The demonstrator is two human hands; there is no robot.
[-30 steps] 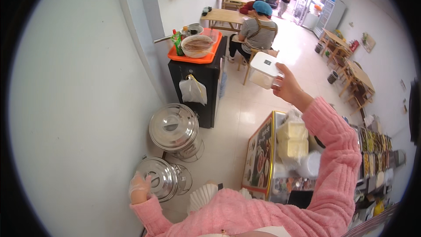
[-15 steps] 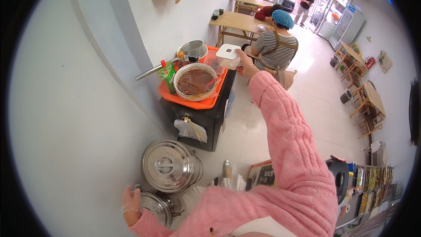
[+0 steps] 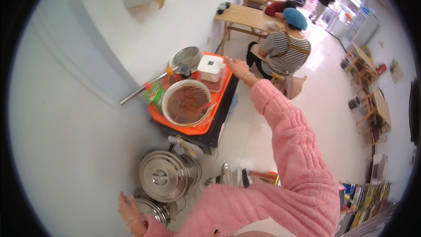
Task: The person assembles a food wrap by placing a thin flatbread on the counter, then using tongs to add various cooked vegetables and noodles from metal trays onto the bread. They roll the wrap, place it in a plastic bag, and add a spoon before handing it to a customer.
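Container: white-lidded square box (image 3: 209, 69), lid up, over the far right corner of the orange tray (image 3: 199, 128); seems to sit on a clear tub (image 3: 215, 86), actual contact hidden.
Step in hand: judged a set-down, box at its spot or nearly so.
Next move calls for: my read, fingers cleared off the lid's right side before pulling back, no nudge to the box.
Right hand (image 3: 238, 67): just beyond the tray's right edge, index finger stretched to the box's upper right, the others partly curled; at most a light touch, can't tell if they have hold of it.
Right arm: reaches far forward, pink sleeve, elbow bent out right, bracelet at wrist.
Left hand (image 3: 128, 210): low left, by the wall, fingers raised and spread, nothing seen in them; next to the smaller steel pot (image 3: 152, 209), touch unclear.
Tray, near edge: large bowl (image 3: 169, 115), film over red-brown contents.
Tray, left edge: green pouch (image 3: 154, 95), red cap; orange-capped bottle (image 3: 172, 76) beyond it.
Tray, far edge: steel basin (image 3: 187, 55), dark-topped jar (image 3: 185, 70) before it.
Under tray: black cabinet (image 3: 221, 120).
Floor: larger steel pot (image 3: 163, 176), lidded, near the cabinet's front.
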